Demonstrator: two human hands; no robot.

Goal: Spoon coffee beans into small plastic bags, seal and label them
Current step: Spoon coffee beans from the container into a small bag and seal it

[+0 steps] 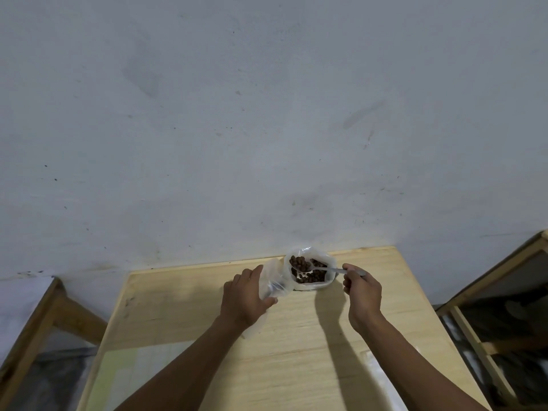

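Wooden table (207,321) (grey wall (267,114) behind).

small bag (271,281) partly behind left hand (246,298), spoon (323,268) handle inside right hand (361,295)

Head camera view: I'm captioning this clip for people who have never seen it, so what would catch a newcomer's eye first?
The dark coffee beans in an open clear bag at the far edge of the wooden table, against the pale wall. The right hand holds a spoon loaded with beans over that bag. Beside it, the left hand holds a small plastic bag.
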